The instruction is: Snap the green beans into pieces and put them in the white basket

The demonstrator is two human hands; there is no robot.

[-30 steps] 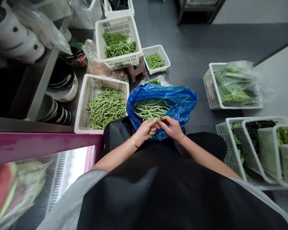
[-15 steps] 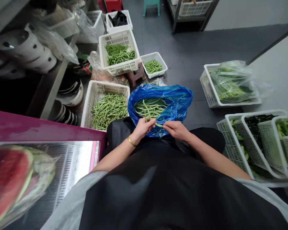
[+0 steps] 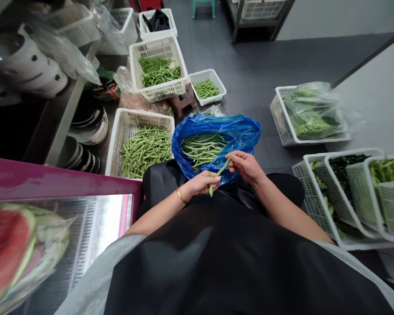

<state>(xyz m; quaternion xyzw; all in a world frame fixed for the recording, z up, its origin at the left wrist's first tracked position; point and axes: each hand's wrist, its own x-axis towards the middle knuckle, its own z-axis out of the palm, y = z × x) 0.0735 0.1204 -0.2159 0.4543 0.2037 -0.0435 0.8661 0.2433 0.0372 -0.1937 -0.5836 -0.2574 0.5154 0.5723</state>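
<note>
Green bean (image 3: 217, 174) in left hand (image 3: 202, 183); right hand (image 3: 245, 166) beside.

No legible text, labels or numbers anywhere

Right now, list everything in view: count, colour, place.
Blue plastic bag: 1, blue, straight ahead.
Green beans: one bunch, green, inside the bag.
Held green bean: 1, green, over the bag.
Bean baskets: 3, white, left of and beyond the bag.
Basket of bagged greens: 1, white, right.
Lower baskets: several, white, lower right.
Wrapped watermelon: 1, red and green, lower left.
Left hand: 1, around the bean.
Right hand: 1, fingertips near the bean's upper end.
</note>
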